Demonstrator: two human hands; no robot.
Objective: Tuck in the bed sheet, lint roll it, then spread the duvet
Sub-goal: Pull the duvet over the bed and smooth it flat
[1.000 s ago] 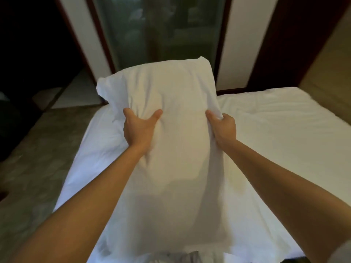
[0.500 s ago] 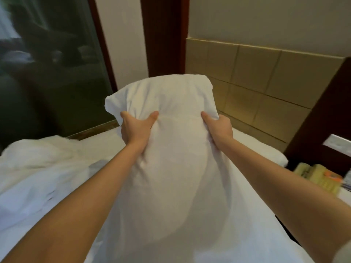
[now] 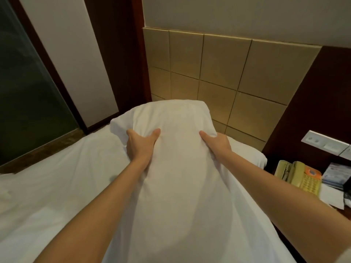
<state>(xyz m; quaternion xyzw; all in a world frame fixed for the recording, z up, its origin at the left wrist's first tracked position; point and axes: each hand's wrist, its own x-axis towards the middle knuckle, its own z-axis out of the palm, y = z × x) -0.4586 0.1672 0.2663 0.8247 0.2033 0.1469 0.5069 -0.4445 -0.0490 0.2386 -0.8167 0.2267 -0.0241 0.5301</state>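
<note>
I hold a white pillow (image 3: 176, 168) lengthwise in front of me, above the bed. My left hand (image 3: 140, 147) grips its left side with thumb and fingers dug into the fabric. My right hand (image 3: 216, 145) grips its right edge, fingers wrapped behind and out of sight. The far end of the pillow points at the tan padded headboard (image 3: 218, 73). White bedding (image 3: 57, 186) covers the bed at left; I cannot tell sheet from duvet there. A second white pillow (image 3: 248, 154) lies at the head of the bed, partly hidden by my right arm.
A bedside table at right carries a yellow telephone (image 3: 302, 177) and some papers (image 3: 336, 175). A wall switch panel (image 3: 322, 142) sits above it. A dark glass pane (image 3: 24, 103) and a white wall panel (image 3: 70, 59) stand beyond the bed's left side.
My view has swung right from the glass wall to the headboard and bedside table. Both hands keep the same grip as the pillow travels with me toward the head of the bed.
</note>
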